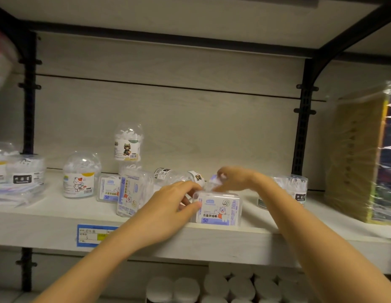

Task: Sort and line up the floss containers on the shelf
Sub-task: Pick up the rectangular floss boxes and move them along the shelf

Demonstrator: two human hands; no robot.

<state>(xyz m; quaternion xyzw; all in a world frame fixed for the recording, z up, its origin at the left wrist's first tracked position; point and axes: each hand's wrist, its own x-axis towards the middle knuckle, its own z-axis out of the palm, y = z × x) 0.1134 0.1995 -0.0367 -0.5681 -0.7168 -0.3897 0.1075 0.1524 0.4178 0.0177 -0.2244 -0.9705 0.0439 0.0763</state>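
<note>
left hand point(168, 206) pinches the upper corner of the upright square floss box point(220, 212), steadying it label-out at the shelf point(48, 217) edge; right hand point(233, 178), just behind and above that grip, pinches a clear container point(213, 182) (blurred), probably to seat it alongside.

Shelf board point(59, 217) & back panel point(168, 106): pale grey-white w/ a faint wood grain. Uprights point(29, 106): black. Front box point(218, 209): clear plastic, white label, violet-blue band at bottom, cartoon cat in red top. Blurred box point(214, 181) behind it: clear w/ a violet patch. Dome jar point(80, 178): clear, white label w/ yellow-orange strip. Round tub point(26, 173): clear, black label. Price tag point(91, 235): blue border, white & yellow fields. Side pack point(354, 160): yellow, its edge dark blue.
</note>
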